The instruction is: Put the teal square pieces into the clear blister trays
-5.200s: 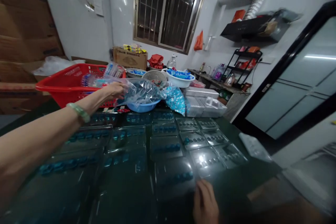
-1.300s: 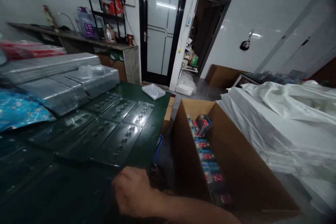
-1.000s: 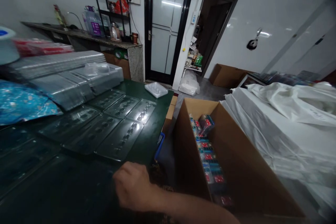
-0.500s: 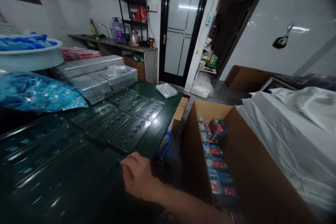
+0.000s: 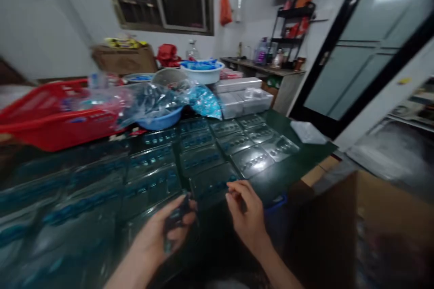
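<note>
Small dark item [image 5: 176,216], blurred and pinched in the curled fingers of the left hand [image 5: 152,235], sits above the glossy dark green surface [image 5: 288,176], while the open right hand [image 5: 247,214] stays near a clear moulded blister tray [image 5: 213,184] holding blue pieces.

**Both grips low in view, left closed, right loose**

The left grip [image 5: 159,230] sits near 7 o'clock, palm turned up and inward, its fingers [image 5: 181,205] curled shut, the whole hand slightly blurred. The bare left forearm [image 5: 127,273] rises from the bottom edge and points toward 1 o'clock. The right grip [image 5: 247,214] sits near 6 o'clock, apart from the left, its fingers loosely bent, with the thumb and forefinger [image 5: 233,188] close together but not touching. The bare right forearm [image 5: 280,266] climbs from 5 o'clock toward 11 o'clock. Both wrists are slightly bent, and the two grips angle in toward each other.
</note>
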Demonstrator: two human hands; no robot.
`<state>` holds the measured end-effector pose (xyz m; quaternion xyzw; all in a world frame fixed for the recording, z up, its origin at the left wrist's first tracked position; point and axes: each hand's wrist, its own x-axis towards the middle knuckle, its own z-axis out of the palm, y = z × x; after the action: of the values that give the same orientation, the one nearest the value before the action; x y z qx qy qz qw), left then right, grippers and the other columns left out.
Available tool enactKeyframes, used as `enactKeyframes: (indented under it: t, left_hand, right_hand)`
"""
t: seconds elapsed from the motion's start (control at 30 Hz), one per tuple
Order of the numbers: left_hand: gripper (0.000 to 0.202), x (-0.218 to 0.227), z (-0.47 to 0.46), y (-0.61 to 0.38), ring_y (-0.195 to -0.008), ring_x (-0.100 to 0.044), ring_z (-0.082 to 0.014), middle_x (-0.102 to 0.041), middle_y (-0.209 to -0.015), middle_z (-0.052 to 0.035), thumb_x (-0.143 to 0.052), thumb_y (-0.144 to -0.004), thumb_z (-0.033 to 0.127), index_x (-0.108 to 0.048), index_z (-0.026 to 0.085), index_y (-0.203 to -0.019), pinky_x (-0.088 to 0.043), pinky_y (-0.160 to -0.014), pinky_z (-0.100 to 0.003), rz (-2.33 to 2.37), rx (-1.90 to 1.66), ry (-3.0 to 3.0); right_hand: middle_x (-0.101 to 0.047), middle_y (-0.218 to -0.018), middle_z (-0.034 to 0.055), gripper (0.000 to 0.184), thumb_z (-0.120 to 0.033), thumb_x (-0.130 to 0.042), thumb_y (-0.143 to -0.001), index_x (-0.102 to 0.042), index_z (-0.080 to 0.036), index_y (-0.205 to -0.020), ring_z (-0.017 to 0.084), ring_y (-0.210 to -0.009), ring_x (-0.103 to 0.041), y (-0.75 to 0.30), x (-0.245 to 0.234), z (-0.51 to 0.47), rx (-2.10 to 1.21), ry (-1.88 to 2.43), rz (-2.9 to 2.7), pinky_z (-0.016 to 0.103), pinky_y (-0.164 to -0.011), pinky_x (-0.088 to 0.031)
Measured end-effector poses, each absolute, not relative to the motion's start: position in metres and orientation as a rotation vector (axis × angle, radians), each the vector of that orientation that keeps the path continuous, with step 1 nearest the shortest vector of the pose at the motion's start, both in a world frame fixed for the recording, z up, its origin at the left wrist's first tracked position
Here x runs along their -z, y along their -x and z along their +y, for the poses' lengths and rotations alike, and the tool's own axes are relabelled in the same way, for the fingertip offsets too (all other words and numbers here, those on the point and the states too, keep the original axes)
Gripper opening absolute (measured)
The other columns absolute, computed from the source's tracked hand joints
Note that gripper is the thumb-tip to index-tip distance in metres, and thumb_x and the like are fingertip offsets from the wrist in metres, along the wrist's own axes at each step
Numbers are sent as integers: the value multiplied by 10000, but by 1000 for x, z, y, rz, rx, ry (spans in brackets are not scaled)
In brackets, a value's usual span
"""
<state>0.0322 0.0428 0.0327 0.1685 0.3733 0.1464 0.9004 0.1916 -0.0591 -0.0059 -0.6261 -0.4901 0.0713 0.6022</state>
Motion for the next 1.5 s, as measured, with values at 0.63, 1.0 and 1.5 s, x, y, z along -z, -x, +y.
enactKeyframes:
  t: [0.63, 1.0, 1.5]
  left_hand:
    - [219, -23, -10, -15, -495, -504, -108, -491, -652, -28, -618, -692, 253, -521, 146, -856, -225, -314, -113, 671, -405, -494]
    - [183, -16, 15, 1, -487, -479, -96, -473, -626, -36, -577, -722, 282, -520, 119, -783, -191, -314, -116, 640, -476, -530]
    - [278, -9, 22, 14, -441, -465, -104, -503, -548, -33, -609, -683, 360, -572, 109, -796, -222, -307, -150, 848, -573, -723]
  right_hand:
    - [-507, -821, 14, 204, -214, -519, -759, -525, -202, -963, 109, -700, -540, -145, -10, -67, -801, 1191, -1186, 195, -579, -471]
    - [-455, -841, 11, 116, -236, -468, -800, -473, -192, -907, 94, -638, -504, -127, -11, -41, -863, 1288, -1265, 190, -491, -437]
    - [-479, -877, 23, 153, -186, -426, -803, -484, -195, -944, 119, -783, -488, -123, -14, -26, -709, 1373, -1487, 233, -665, -420]
